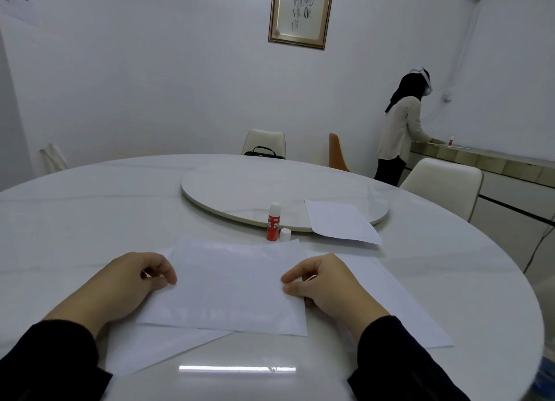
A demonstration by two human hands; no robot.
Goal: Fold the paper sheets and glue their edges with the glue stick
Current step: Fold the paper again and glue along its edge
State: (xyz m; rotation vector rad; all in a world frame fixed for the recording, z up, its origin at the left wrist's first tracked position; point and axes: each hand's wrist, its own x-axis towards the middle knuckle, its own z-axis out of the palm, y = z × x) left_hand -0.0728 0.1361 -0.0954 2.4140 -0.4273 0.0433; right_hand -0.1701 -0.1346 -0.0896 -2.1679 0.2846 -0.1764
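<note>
A white paper sheet (231, 286) lies in front of me on the round white table (90, 220), on top of other sheets. My left hand (132, 283) pinches its left edge with curled fingers. My right hand (324, 283) pinches its right edge the same way. Another sheet (150, 346) sticks out underneath at the front left, and one more (399, 298) lies under my right hand. A red glue stick (273, 222) stands upright just beyond the sheet, with its white cap (285, 234) standing beside it.
A folded sheet (339, 222) rests partly on the turntable (255, 190) at the table's middle. Chairs (444, 181) stand around the far side, one with a black bag (264, 153). A person (402, 130) stands at a counter by the right wall.
</note>
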